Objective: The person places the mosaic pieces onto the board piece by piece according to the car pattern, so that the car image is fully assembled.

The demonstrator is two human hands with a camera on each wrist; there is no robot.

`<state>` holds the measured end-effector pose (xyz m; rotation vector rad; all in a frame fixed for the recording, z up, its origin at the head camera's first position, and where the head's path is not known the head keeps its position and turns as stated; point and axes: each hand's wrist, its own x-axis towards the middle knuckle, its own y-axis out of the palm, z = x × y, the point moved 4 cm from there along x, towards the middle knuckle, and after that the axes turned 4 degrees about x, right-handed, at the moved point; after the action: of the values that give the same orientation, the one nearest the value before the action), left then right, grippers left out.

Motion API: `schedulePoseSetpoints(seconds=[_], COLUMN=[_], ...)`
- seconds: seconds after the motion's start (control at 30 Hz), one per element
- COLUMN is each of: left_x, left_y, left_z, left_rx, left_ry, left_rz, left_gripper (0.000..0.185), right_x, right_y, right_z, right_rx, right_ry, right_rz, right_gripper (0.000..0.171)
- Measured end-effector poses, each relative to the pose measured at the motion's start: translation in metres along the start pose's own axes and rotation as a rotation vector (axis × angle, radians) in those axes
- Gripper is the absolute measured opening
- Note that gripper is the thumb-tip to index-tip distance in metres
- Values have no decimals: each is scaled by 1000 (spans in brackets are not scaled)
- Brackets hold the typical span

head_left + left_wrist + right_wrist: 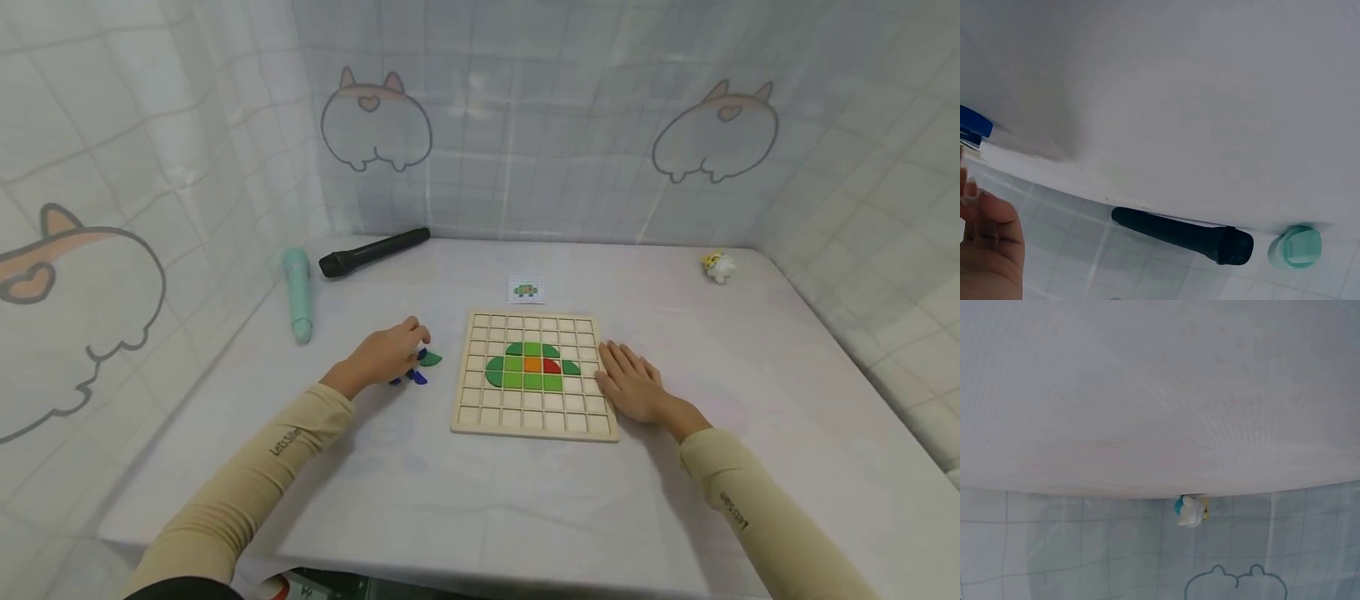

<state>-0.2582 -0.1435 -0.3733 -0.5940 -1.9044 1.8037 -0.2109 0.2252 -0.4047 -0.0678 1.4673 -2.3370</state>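
A wooden grid board [534, 435] lies flat on the table in the head view. Set in its squares are light green square pieces [513, 380], dark green rounded pieces [571, 367], an orange square [532, 364] and a red rounded piece [552, 366]. My left hand [384, 354] is left of the board with its fingers bent, low over several loose blue pieces [418, 377] and a dark green piece [431, 359]. I cannot tell whether its fingertips pinch one. Spread flat, my right hand [632, 385] rests at the board's right edge.
Behind the board lies a small picture card [526, 290] showing a coloured pattern. A black microphone [375, 252] and a mint-green microphone [298, 296] lie at the back left. A small white-and-yellow figurine [720, 267] stands at the back right. Patterned curtains enclose the table.
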Motion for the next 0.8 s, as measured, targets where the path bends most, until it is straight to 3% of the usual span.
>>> schedulePoseSetpoints(seconds=[0.33, 0.57, 0.8], left_x=[5, 9, 11], left_y=[2, 2, 8], left_z=[-2, -1, -2], left_rx=[-19, -7, 28], left_ry=[34, 106, 121], left_rz=[15, -22, 41], left_gripper=[23, 19, 27], right_x=[2, 2, 3], right_y=[-4, -3, 0], right_z=[2, -1, -2], right_rx=[-18, 0, -10], right_ry=[10, 0, 7], right_rz=[3, -18, 7], right_gripper=[63, 65, 64])
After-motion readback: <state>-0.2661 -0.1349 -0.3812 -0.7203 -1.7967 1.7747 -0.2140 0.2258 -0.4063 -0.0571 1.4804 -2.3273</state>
